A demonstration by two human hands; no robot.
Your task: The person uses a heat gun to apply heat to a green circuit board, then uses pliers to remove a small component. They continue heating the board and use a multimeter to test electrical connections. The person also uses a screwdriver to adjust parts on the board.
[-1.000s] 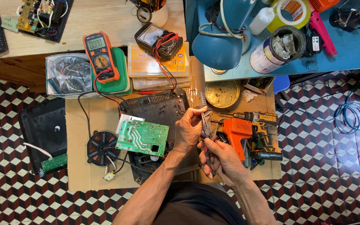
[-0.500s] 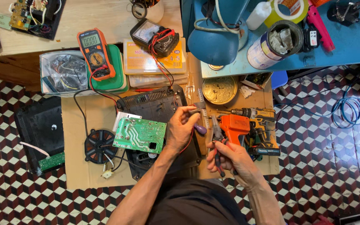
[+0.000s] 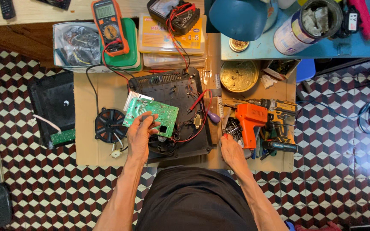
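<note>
A person's left hand [image 3: 141,130] grips the lower edge of a green circuit board [image 3: 151,114] lifted over an opened black appliance casing [image 3: 174,92], while the right hand [image 3: 229,147] rests on a sheet of cardboard [image 3: 86,111], fingers down among small tools; whether it grasps one cannot be told. At 1 o'clock a round brass tin [image 3: 239,76] holds small bits; further up, a can [image 3: 300,25] is stuffed with crumpled material. At 11 o'clock sits a clear box [image 3: 71,45] of bagged parts. Cube-patterned tiles [image 3: 335,171] cover the floor
</note>
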